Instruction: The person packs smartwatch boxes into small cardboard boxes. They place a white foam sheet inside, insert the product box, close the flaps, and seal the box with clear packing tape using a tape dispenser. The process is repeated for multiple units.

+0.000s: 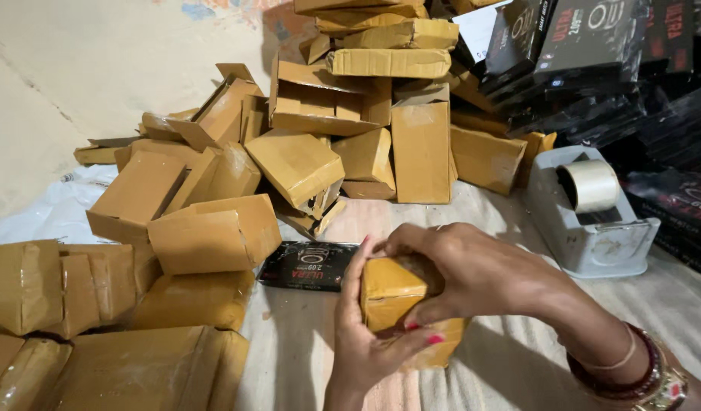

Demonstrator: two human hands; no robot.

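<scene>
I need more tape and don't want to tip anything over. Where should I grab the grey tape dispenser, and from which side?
Probably best taken from above, fingers across the two long side walls of the grey tape dispenser near its middle. It sits upright on the cloth, its walls flat and parallel, and the tape roll stands between them. Black boxes crowd the far side, so come from the open near side.

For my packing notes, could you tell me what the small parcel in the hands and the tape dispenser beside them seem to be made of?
The small parcel, held by the left hand and right hand, looks like brown cardboard under glossy clear tape: it glints. The tape dispenser seems matte grey plastic, scuffed, carrying a translucent tape roll.
</scene>
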